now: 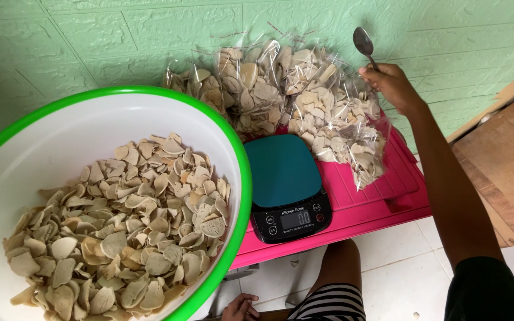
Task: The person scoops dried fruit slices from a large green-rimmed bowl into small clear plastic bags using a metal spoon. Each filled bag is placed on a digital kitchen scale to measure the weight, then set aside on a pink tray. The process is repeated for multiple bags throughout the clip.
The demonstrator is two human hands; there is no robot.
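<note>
My right hand point(391, 83) is raised at the upper right, closed around the handle of a metal spoon point(364, 43) whose bowl points up toward the green wall. It hovers over a heap of clear plastic bags point(304, 101) filled with pale round crackers. My left hand point(239, 308) shows at the bottom edge beside my knee, fingers curled and partly cut off by the frame. A large white basin with a green rim point(243, 178) fills the left side and holds several loose crackers point(132, 226).
A small black kitchen scale with a teal platform point(287, 184) sits on a pink plastic surface point(388, 199), right of the basin and in front of the bags. White floor tiles point(400, 255) lie below, and a brown board point(507, 154) is at the right.
</note>
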